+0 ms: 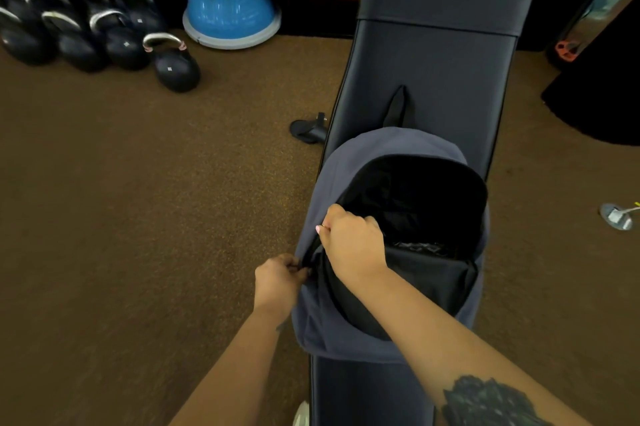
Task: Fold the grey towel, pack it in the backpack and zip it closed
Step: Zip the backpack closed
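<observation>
I can't make out much inside the backpack [346, 328]: its main compartment gapes open, but the lining is black and the hollow near the top is lost in shadow. Low in the opening, just right of my right wrist, I catch a small patch of grey-and-black pattern behind an inner pocket wall; whether that is the towel I can't tell, and I see no towel anywhere else. The zip pull itself is hidden under my fingers. My right forearm crosses the bag's lower front and covers part of it, and both arms are cut off at the bottom edge.

The backpack lies flat on the bench [433, 72], top end away from me, its carry loop pointing up the pad. My left hand [277, 282] is closed in a pinch on the bag's left edge, where the zip track begins. My right hand [353, 242] sits just above it, curled shut on the rim of the opening at the same side, knuckles over the dark interior. The two hands are near each other, not touching.

Kettlebells [104, 37] stand on the floor far left.
</observation>
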`<state>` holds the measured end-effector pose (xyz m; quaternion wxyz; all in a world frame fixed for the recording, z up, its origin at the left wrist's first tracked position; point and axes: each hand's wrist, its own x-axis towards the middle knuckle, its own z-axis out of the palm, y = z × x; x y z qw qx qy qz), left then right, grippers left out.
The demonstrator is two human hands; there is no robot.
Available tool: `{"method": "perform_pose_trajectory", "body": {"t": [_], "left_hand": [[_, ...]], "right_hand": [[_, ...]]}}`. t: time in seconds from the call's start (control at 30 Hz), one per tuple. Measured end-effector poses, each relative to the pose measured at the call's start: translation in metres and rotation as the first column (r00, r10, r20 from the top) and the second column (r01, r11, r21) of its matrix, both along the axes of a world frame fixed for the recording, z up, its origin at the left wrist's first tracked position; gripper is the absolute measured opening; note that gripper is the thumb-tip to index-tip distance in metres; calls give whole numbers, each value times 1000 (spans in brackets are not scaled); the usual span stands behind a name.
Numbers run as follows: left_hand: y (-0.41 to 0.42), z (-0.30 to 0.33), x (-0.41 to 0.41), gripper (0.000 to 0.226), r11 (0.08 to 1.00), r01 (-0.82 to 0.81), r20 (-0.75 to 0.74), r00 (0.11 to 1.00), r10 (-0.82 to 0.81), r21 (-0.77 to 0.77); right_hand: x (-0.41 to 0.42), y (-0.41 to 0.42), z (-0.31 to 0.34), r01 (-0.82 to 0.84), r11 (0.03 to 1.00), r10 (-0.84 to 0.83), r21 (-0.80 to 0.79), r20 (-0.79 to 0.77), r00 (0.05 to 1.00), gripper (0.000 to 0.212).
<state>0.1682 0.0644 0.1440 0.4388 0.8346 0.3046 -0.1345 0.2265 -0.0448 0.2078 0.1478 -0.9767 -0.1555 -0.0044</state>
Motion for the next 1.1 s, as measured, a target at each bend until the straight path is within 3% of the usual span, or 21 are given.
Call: {"method": "perform_pose_trajectory", "body": {"t": [0.13,0.3,0.43,0.53,0.6,0.67,0.97,1.1], "left_hand": [[0,1,0,15,1000,21,-13,1000,-20,9],[-1,-1,-1,17,999,-21,-38,999,22,25],[-3,9,4,35,997,77,-68,995,-76,17],[-7,40,13,58,1000,11,230,973,-8,-13],[-12,66,22,45,999,-23,473,881,35,-31],[-18,82,31,29,998,38,565,823,-64,58],[-23,87,43,13,978,58,463,874,-147,201],[-17,87,43,14,983,15,438,894,-95,181]], "right_hand": [[7,-4,18,54,997,-44,48,-184,982,22],[30,-3,55,82,997,-81,2,-138,987,21],[41,-7,69,87,996,-90,-27,-179,980,23],[44,-8,72,118,993,-116,-6,-245,963,24],[45,-7,72,151,988,-141,14,-288,947,24],[45,-5,73,172,985,-154,29,-318,936,23],[40,-7,78,165,986,-154,21,-261,953,23],[48,-23,86,264,955,-217,134,-292,932,22]]}}
